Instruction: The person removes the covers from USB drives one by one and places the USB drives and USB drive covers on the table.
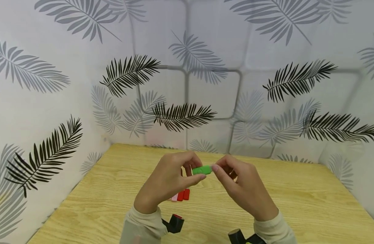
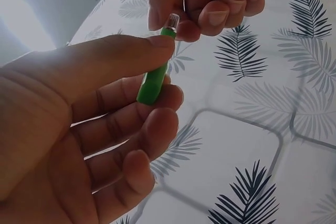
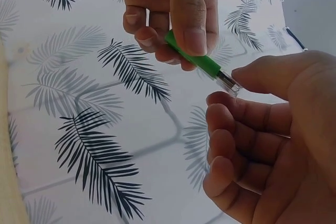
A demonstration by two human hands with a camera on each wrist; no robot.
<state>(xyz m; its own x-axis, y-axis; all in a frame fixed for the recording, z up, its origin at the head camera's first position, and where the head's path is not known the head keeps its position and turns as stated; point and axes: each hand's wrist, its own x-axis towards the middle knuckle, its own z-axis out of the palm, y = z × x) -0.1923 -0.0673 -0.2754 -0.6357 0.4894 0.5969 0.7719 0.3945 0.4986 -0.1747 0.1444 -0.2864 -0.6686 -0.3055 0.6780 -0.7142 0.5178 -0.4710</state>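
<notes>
Between both hands is a green USB flash drive with a metal plug and a clear cap over it. My left hand pinches the green body between thumb and fingers; its other fingers are loosely bent. At the opposite end, my right hand pinches the clear cap with thumb and index finger. Its remaining fingers curl inward in the right wrist view. On the table below the left hand lie red sticks and a pink stick, partly hidden by that hand.
A wood-grain table spreads beneath the hands. White curtain-like sheeting with a leaf print stands behind it and along its sides. Black wrist-worn devices sit near both cuffs.
</notes>
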